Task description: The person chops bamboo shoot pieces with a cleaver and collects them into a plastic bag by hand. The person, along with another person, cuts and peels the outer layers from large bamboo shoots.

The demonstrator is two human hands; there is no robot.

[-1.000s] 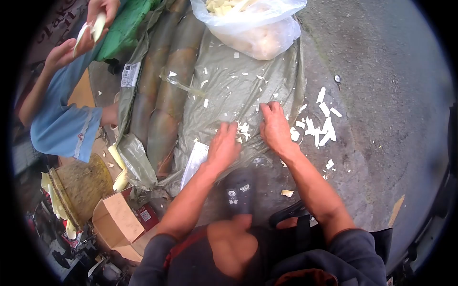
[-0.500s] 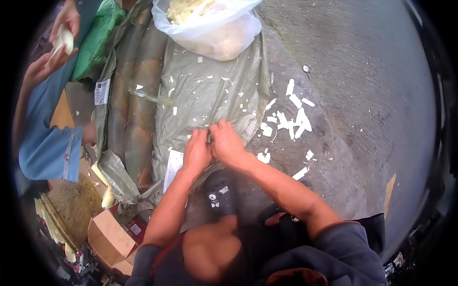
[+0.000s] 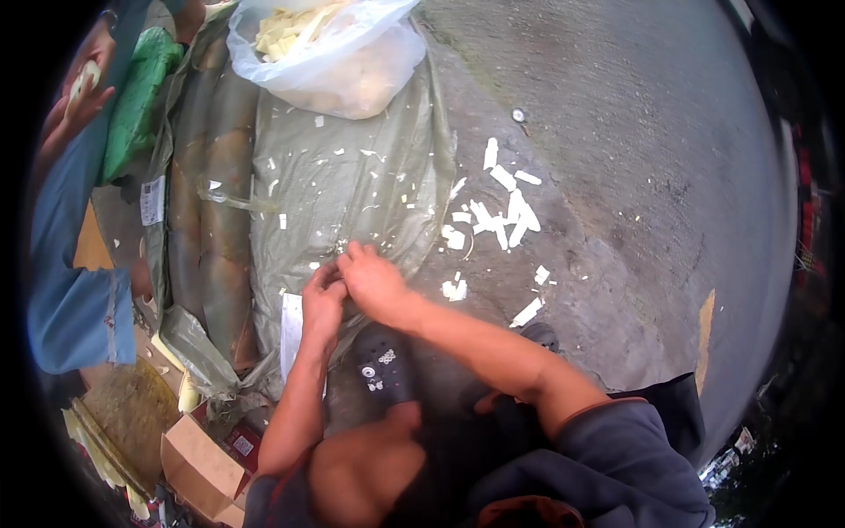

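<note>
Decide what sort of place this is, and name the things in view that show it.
Probably an outdoor roadside work spot: rough grey ground, a grey-green sheet spread over it, and a plastic bag of pale cut pieces at the sheet's far end.

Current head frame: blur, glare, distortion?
Head view: fisheye bowing, black corners; white scraps look near blown out; light seems diffuse, no crisp shadows; left hand and right hand slightly soft, detail where they meet unreadable.
</note>
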